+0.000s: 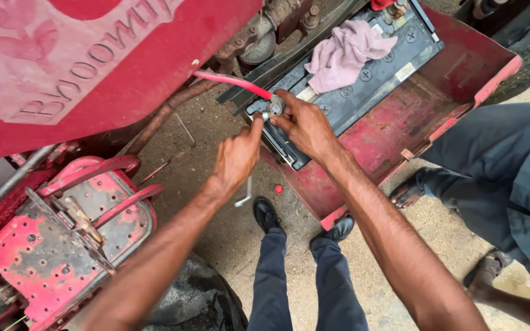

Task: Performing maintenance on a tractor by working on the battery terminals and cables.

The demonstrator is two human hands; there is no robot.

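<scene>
A black vehicle battery (363, 79) lies in a worn red metal tray (455, 67) at the upper middle. A red cable (234, 81) runs from the left to the metal terminal clamp (273, 108) at the battery's near corner. My left hand (237, 158) pinches at that clamp from below with thumb and fingers. My right hand (305, 125) rests on the battery's corner, its fingers curled around the same clamp. A small metal wrench (245, 195) appears to hang below my left hand; whether the hand holds it I cannot tell.
A pink rag (345, 55) lies on the battery top. A big red machine body (93, 67) fills the upper left, with a red metal step plate (50, 245) below. Another person in grey clothes (510, 178) stands at the right. My black shoes (265, 214) are on sandy ground.
</scene>
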